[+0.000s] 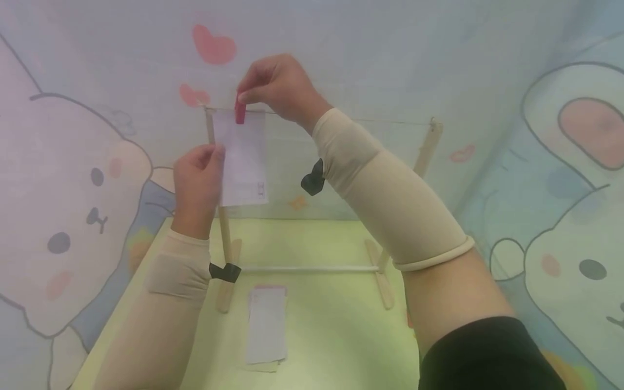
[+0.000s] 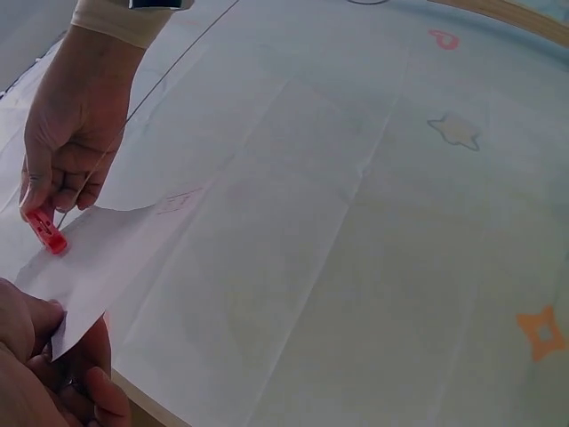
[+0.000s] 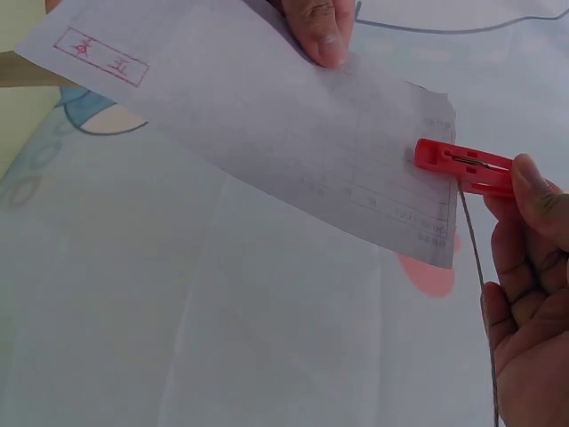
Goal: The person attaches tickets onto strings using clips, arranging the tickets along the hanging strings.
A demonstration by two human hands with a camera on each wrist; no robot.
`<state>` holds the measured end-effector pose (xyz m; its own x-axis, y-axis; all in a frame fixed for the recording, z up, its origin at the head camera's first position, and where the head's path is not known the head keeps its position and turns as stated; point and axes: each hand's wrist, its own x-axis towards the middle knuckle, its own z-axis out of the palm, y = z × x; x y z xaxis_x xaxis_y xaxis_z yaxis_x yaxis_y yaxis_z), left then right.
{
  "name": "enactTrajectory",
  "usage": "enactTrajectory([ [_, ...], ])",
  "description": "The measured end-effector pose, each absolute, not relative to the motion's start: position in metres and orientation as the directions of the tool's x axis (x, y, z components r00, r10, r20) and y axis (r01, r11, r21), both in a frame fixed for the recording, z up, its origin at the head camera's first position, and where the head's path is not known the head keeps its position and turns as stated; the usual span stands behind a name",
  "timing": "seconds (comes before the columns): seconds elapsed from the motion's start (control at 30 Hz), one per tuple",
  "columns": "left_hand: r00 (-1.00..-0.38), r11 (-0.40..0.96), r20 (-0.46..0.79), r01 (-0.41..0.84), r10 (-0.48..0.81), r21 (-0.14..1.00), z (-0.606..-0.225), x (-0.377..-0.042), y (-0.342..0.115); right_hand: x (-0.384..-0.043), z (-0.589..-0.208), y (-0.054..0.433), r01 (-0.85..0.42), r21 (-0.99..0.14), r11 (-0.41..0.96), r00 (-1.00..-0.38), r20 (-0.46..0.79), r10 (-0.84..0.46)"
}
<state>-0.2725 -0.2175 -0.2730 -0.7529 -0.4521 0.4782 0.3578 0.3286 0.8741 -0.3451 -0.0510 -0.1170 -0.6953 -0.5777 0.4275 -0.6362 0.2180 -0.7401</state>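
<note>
Red clothespin point(image 1: 240, 108) sits over the top edge of the paper point(image 1: 244, 162), at the string point(image 1: 390, 122). Right hand point(image 1: 280, 86) pinches the pin's tail between thumb and index finger; can't tell if the pin is fully closed. Left hand point(image 1: 197, 181) pinches the paper's left edge, thumb on the near face; fingers behind are hidden from the head view, and the left wrist view crops that hand at the frame edge. Right wrist view shows little more than its thumb.

Paper hangs in front of the stand's left post point(image 1: 224, 233), covering the middle of it. Right post point(image 1: 429, 146) is half hidden by the right forearm. White bar point(image 1: 312, 268) runs low between them. Red boxed stamp near the paper's bottom corner shows up; the fainter print is too soft to read.

Stack of slips point(image 1: 266, 325) lies on the counter point(image 1: 341, 346), only pink and yellowish edges peeking out under the top one, so no count. Some orange-red thing point(image 1: 410, 318) pokes out beside the right forearm, mostly covered, can't identify it.
</note>
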Motion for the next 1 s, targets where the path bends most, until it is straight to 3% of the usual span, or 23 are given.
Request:
enactTrajectory([
  [0.43,-0.752,0.374,0.476,0.323,-0.456,0.869,-0.274,-0.277,-0.216,-0.355,-0.114,-0.043,-0.617,-0.656,0.436,-0.742,0.299,-0.600],
  [0.6,-0.724,0.442,0.507,0.305,-0.469,0.844,-0.280,-0.280,-0.215,-0.354,-0.116,-0.027,-0.664,-0.539,0.518,-0.735,0.342,-0.586],
  [0.7,-0.691,0.479,0.542,0.312,-0.478,0.820,-0.289,-0.277,-0.215,-0.347,-0.122,-0.006,-0.701,-0.445,0.558,-0.713,0.431,-0.553],
  [0.77,-0.675,0.495,0.555,0.311,-0.485,0.811,-0.298,-0.270,-0.215,-0.339,-0.132,0.015,-0.758,-0.397,0.518,-0.648,0.549,-0.528],
  [0.8,-0.669,0.506,0.562,0.308,-0.487,0.806,-0.304,-0.266,-0.216,-0.335,-0.140,0.026,-0.801,-0.355,0.482,-0.587,0.625,-0.515],
  [0.93,-0.604,0.542,0.620,0.339,-0.501,0.769,-0.347,-0.244,-0.216,-0.308,-0.189,0.088,-0.933,-0.116,0.340,-0.270,0.851,-0.451],
  [1.0,-0.570,0.567,0.653,0.355,-0.498,0.743,-0.379,-0.231,-0.215,-0.293,-0.225,0.128,-0.935,-0.079,0.345,-0.225,0.886,-0.405],
])
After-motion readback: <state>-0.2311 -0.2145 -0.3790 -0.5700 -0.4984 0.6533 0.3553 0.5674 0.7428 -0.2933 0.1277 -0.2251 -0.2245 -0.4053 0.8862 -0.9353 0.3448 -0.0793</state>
